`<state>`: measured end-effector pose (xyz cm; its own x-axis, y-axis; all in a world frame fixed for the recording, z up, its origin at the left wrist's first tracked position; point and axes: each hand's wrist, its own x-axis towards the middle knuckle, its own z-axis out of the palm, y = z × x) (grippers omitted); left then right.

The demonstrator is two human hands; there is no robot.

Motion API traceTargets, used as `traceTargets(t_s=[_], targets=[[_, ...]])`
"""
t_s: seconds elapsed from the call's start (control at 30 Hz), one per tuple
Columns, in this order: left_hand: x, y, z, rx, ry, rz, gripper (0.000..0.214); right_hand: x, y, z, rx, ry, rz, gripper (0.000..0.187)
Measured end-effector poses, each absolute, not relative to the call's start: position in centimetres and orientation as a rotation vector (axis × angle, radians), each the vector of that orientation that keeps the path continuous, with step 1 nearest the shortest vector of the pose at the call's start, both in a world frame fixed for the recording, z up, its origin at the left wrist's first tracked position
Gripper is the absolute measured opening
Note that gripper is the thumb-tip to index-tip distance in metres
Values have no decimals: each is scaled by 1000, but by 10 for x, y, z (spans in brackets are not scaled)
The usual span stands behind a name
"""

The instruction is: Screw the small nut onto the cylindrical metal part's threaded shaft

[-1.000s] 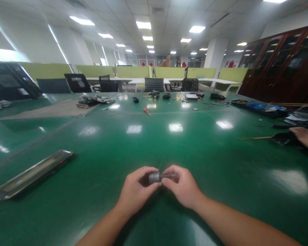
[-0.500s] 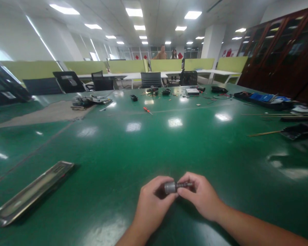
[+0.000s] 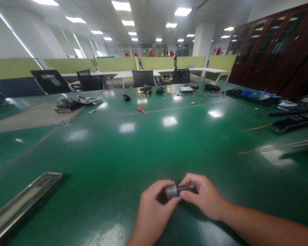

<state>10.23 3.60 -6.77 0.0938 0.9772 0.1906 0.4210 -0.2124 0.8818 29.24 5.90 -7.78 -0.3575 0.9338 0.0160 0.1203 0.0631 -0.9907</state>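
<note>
A short grey metal cylinder with a thin, ridged shaft [image 3: 171, 192] is held between both hands just above the green table, the shaft pointing right. My left hand [image 3: 155, 205] is closed round the cylinder, thumb below and fingers above. On the other side, my right hand [image 3: 204, 196] pinches the part near where the shaft meets the cylinder. The shaft's tip shows in front of the right palm. Some fingertips are hidden behind the part.
A long metal tray-like piece [image 3: 23, 205] lies at left on the green table [image 3: 143, 150]. Farther off are a red screwdriver [image 3: 141, 110], a pile of metal parts [image 3: 78, 101], a white box [image 3: 186, 90] and a tool pouch [image 3: 256, 95]. Thin brass-coloured rods [image 3: 274, 147] lie at right.
The view has turned slightly right, so the surroundings shift left and more rods show at right. Both hands keep their grip on the metal part, with little visible movement.
</note>
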Motion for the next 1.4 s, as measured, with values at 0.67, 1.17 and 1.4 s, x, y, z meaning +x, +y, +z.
traceTargets(t_s=[0.67,1.17,1.4], targets=[[100,43,-73,1800,1397,1145,22,291,65,-79,-994,-1493,1466,14],[96,42,-72,1818,1372,1110,24,290,65,-76,-976,-1424,1523,13],[95,41,-68,1889,1337,1180,22,291,63,-73,-964,-1415,1539,13]])
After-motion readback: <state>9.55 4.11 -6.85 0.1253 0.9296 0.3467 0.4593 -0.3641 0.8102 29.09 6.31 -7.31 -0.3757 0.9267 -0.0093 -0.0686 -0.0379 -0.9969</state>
